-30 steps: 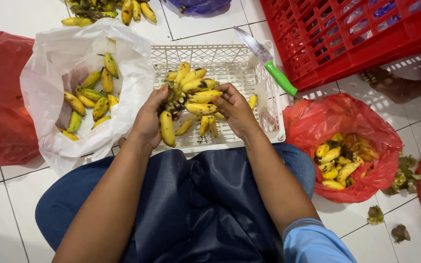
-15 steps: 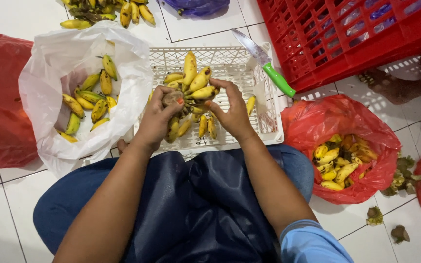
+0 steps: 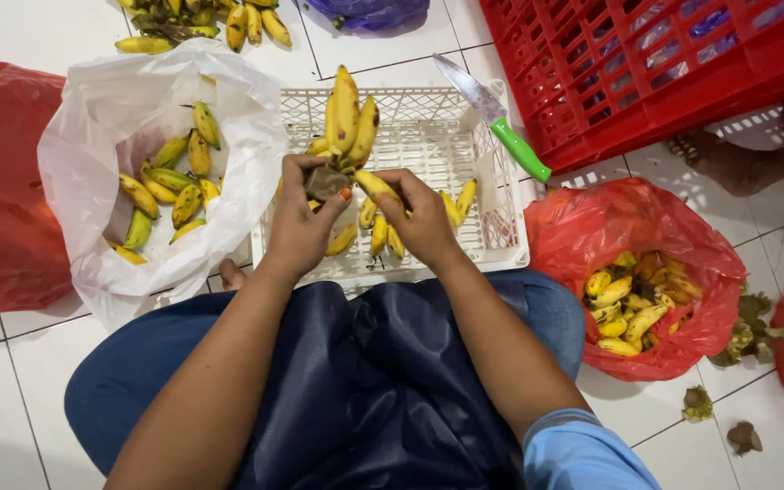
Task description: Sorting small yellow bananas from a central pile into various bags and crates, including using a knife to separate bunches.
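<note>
the banana bunch (image 3: 348, 122) has been turned up since a second ago: two fruits now stand toward 12 o'clock, where before it lay low over the white basket (image 3: 428, 136). the left hand (image 3: 306, 218) is clamped on the dark stem end, the right hand (image 3: 424, 213) closed on one banana at the bunch's 4 o'clock, apparently to pull it free. loose bananas lie in the white bag (image 3: 93, 118) at 9 o'clock and the red bag (image 3: 682, 236) at 3. a green-handled knife (image 3: 501, 122) rests on the basket rim.
</note>
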